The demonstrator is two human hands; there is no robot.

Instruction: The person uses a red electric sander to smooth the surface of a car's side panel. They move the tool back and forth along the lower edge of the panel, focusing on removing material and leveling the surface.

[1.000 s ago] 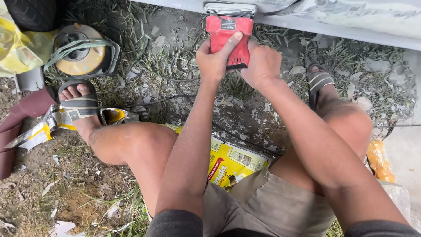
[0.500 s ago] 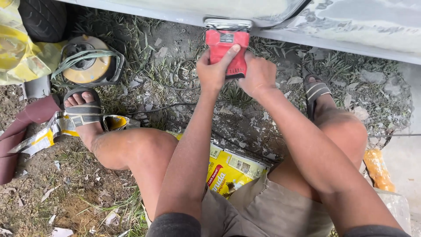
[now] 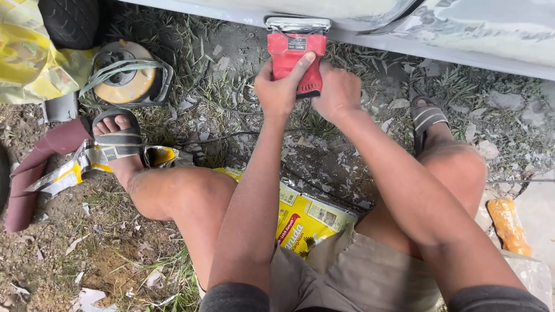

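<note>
Hands: we are clamping left hand and right hand around the red sander | Against: grey body panel | Risk: tilting may gouge; cord may snag.

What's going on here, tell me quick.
A person squats on grassy, littered dirt and grips a red power sander with both hands, left hand on its left side and right hand on its right. The sander's metal base presses against the lower edge of a pale grey car body panel. The person sits over a yellow printed bag. Off to the left lie a round yellow disc-shaped tool and a roll of brown sandpaper.
</note>
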